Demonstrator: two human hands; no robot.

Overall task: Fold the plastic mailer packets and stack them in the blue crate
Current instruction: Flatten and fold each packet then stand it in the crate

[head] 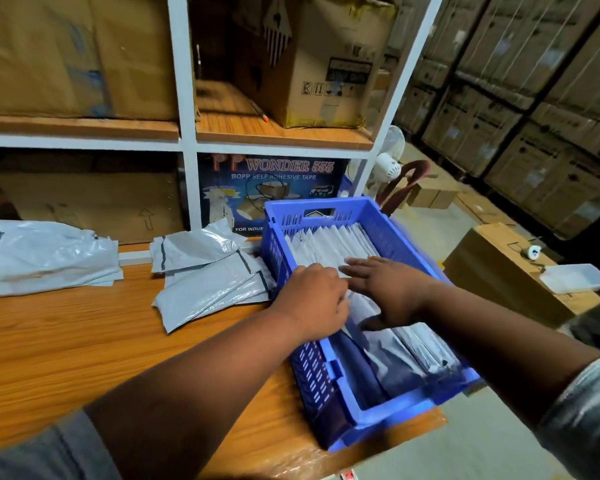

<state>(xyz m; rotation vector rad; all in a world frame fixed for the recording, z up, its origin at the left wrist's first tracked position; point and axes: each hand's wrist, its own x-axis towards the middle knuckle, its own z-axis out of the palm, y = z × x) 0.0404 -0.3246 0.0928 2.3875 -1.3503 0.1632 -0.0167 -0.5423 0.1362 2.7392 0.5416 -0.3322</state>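
Two hands work inside the blue crate (368,216), which sits on the wooden tabletop (84,341) toward 3 o'clock in the head view, its near corner hanging past the tabletop's edge. Inside the crate a row of folded mailer packets (333,244) stands on edge, filling the far half up toward 12 o'clock, and more grey packets (406,344) lie slanted in the near half. The left hand (312,303) reaches over the crate's left wall with its fingers curled down into the packets; whether it grips one I cannot tell, since the fingertips are hidden. The right hand (385,289) lies flat across the packets with its fingers straight and spread, pointing toward 9 o'clock, thumb toward the camera, pressing on them and holding nothing. The two hands are just beside each other, almost touching.

Left of the crate, at about 9 o'clock from it, a loose pile of unfolded mailers (208,271) lies on the tabletop, its edge against the crate wall. A second pile of mailers (45,258) rests well apart at the far left edge. Behind the tabletop stands a white shelf unit (184,133) holding cardboard boxes and a tape carton (271,188)
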